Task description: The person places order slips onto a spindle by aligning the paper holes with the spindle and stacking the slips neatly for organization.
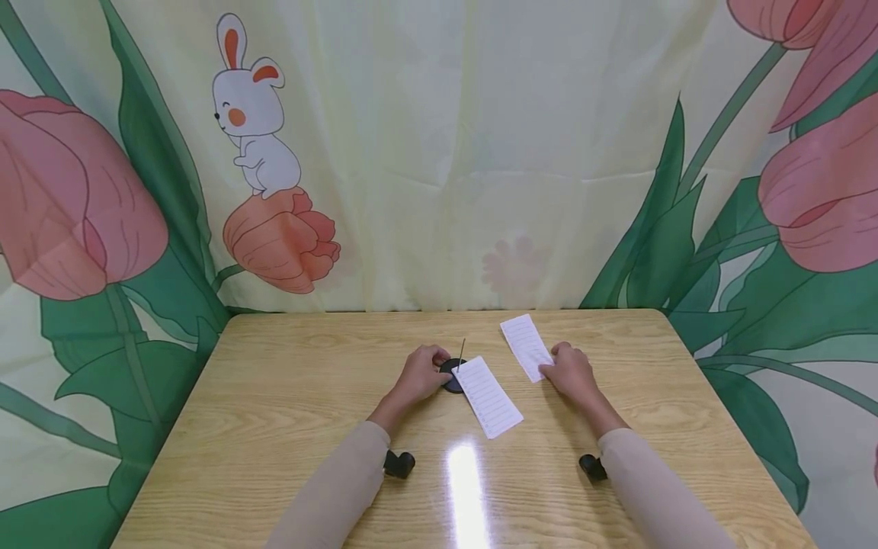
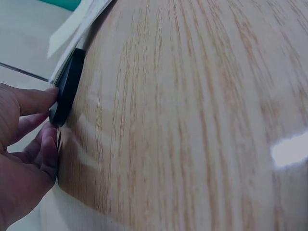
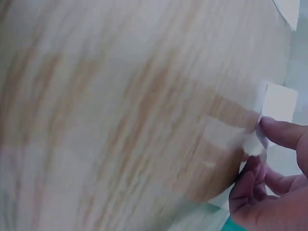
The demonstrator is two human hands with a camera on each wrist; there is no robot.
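Note:
A receipt spike stands on the table, with a round black base (image 1: 453, 386) and a thin upright metal spike (image 1: 463, 348). My left hand (image 1: 420, 374) grips the base's left edge, thumb on top; the left wrist view shows the base (image 2: 70, 89) from the side. One lined white paper slip (image 1: 490, 399) has its upper corner at the spike and slants toward me over part of the base. To the right, my right hand (image 1: 574, 374) pinches the near corner of another lined slip (image 1: 525, 347). In the right wrist view that slip (image 3: 283, 102) bends between thumb and fingers.
The wooden table (image 1: 302, 381) reaches back to a curtain (image 1: 411, 152) printed with tulips and a rabbit. A bright light reflection (image 1: 466, 488) lies on the near tabletop. Black wrist mounts (image 1: 400, 464) show at both sleeves.

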